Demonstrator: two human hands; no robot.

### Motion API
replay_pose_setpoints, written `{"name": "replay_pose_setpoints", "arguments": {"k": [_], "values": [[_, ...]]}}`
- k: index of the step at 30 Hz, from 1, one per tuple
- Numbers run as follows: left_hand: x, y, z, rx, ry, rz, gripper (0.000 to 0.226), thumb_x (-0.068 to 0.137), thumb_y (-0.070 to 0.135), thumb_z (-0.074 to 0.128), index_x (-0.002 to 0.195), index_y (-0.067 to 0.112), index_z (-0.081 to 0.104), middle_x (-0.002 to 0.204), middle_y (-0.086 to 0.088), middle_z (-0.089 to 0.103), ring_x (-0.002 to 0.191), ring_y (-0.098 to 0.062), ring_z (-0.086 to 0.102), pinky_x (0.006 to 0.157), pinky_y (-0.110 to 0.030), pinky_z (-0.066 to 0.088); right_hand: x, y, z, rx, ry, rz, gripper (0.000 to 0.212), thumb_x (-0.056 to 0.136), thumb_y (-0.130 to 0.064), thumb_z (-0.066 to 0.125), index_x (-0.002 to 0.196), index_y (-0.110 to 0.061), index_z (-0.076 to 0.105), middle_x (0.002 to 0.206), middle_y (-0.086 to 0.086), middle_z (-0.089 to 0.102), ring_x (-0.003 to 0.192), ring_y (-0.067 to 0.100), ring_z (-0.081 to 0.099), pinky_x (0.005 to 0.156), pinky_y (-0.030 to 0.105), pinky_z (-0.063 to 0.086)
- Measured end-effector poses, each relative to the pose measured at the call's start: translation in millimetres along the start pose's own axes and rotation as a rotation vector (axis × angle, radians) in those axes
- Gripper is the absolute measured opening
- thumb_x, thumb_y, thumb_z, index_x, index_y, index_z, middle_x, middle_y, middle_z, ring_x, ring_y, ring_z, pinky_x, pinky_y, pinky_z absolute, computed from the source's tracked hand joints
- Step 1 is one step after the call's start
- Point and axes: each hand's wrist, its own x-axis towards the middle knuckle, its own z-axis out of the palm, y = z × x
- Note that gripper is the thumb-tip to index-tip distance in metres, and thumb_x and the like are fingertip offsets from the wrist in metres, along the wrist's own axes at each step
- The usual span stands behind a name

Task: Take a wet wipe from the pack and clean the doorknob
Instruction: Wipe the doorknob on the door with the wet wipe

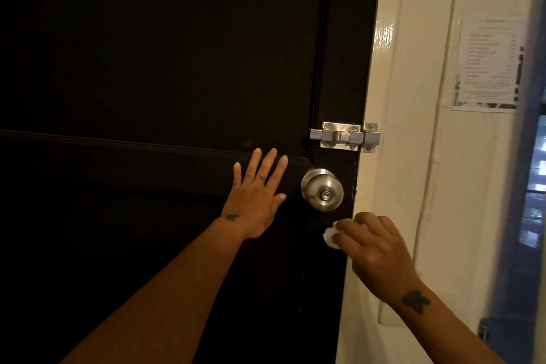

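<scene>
A round silver doorknob (322, 189) sits near the right edge of a black door (147, 68). My left hand (256, 201) lies flat against the door just left of the knob, fingers spread and pointing up. My right hand (373, 248) is below and to the right of the knob, fingers curled around a crumpled white wet wipe (329, 235). The wipe pokes out at the fingertips, a short way under the knob and apart from it. No wipe pack is in view.
A silver slide bolt (344, 136) is fixed above the knob, reaching across to the cream door frame (393, 156). A printed paper notice (489, 65) hangs on the wall at right. A dark window edge (534, 186) runs down the far right.
</scene>
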Motion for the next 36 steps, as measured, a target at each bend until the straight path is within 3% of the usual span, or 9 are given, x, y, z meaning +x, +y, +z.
{"name": "replay_pose_setpoints", "arguments": {"k": [4, 10, 13, 19, 22, 28, 31, 34, 36], "values": [[-1, 0, 1, 0.004, 0.009, 0.0, 0.066, 0.098, 0.037, 0.03, 0.128, 0.032, -0.028, 0.156, 0.002, -0.023, 0.128, -0.015, -0.036, 0.108, -0.045, -0.018, 16, 9, -11, 0.044, 0.142, 0.185, 0.063, 0.099, -0.023, 0.016, 0.069, -0.007, 0.068, 0.077, 0.01, 0.072, 0.078, 0.021, 0.043, 0.061, 0.027, 0.028], [-1, 1, -1, 0.0, -0.009, 0.001, 0.065, 0.099, 0.037, 0.029, 0.128, 0.032, -0.028, 0.156, 0.002, -0.023, 0.129, -0.015, -0.035, 0.111, -0.046, -0.015, 25, 12, -5, 0.057, 0.214, 0.263, 0.048, 0.095, -0.015, 0.028, 0.067, -0.008, 0.066, 0.077, 0.009, 0.071, 0.076, 0.019, 0.043, 0.061, 0.025, 0.029], [-1, 1, -1, 0.005, -0.009, 0.0, 0.065, 0.098, 0.037, 0.029, 0.128, 0.032, -0.028, 0.156, 0.002, -0.023, 0.129, -0.014, -0.034, 0.113, -0.048, -0.013, 16, 3, 5, 0.096, 0.158, 0.184, 0.025, 0.084, -0.012, 0.045, 0.069, -0.01, 0.066, 0.079, 0.007, 0.071, 0.076, 0.017, 0.044, 0.063, 0.022, 0.025], [-2, 2, -1, 0.007, -0.012, -0.008, 0.065, 0.099, 0.037, 0.029, 0.128, 0.031, -0.029, 0.156, 0.002, -0.023, 0.128, -0.015, -0.035, 0.112, -0.047, -0.014, 28, 10, -13, 0.139, 0.313, 0.368, 0.06, 0.098, -0.032, 0.023, 0.069, -0.004, 0.067, 0.079, 0.012, 0.071, 0.076, 0.021, 0.048, 0.062, 0.028, 0.035], [-2, 2, -2, 0.004, -0.019, -0.015, 0.065, 0.098, 0.037, 0.029, 0.128, 0.032, -0.028, 0.156, 0.002, -0.022, 0.131, -0.015, -0.034, 0.113, -0.047, -0.013, 41, 9, -11, 0.121, 0.302, 0.357, 0.05, 0.097, -0.027, 0.03, 0.072, -0.004, 0.067, 0.08, 0.013, 0.07, 0.075, 0.025, 0.054, 0.061, 0.031, 0.043], [-3, 5, -6, 0.005, -0.052, -0.027, 0.066, 0.099, 0.037, 0.029, 0.134, 0.029, -0.026, 0.156, 0.002, -0.022, 0.141, -0.022, -0.026, 0.114, -0.048, -0.011, 6, -8, 4, 0.159, 0.102, 0.324, 0.025, 0.078, -0.023, 0.049, 0.068, -0.008, 0.067, 0.078, 0.012, 0.069, 0.067, 0.026, 0.059, 0.062, 0.024, 0.037], [-2, 4, -7, 0.018, -0.057, -0.023, 0.066, 0.098, 0.037, 0.03, 0.144, 0.027, -0.017, 0.157, 0.002, -0.021, 0.142, -0.023, -0.024, 0.115, -0.048, -0.009, -16, -13, 5, 0.198, 0.006, 0.344, 0.009, 0.069, -0.018, 0.071, 0.07, -0.009, 0.069, 0.078, 0.011, 0.07, 0.071, 0.023, 0.06, 0.063, 0.024, 0.04], [-3, 2, -8, 0.034, -0.056, -0.011, 0.067, 0.098, 0.036, 0.033, 0.145, 0.026, -0.014, 0.157, 0.001, -0.019, 0.143, -0.024, -0.021, 0.116, -0.049, -0.006, -29, -16, -5, 0.358, 0.028, 0.487, 0.016, 0.075, -0.021, 0.058, 0.073, -0.008, 0.068, 0.079, 0.011, 0.068, 0.079, 0.013, 0.049, 0.067, 0.019, 0.042], [-4, 1, -11, 0.029, -0.057, 0.0, 0.067, 0.098, 0.035, 0.034, 0.146, 0.026, -0.011, 0.158, 0.001, -0.017, 0.144, -0.023, -0.019, 0.116, -0.049, -0.005, -33, -18, -16, 0.47, 0.074, 0.592, 0.009, 0.076, -0.006, 0.06, 0.075, -0.01, 0.068, 0.08, 0.008, 0.068, 0.078, 0.009, 0.051, 0.072, 0.008, 0.04]]}}
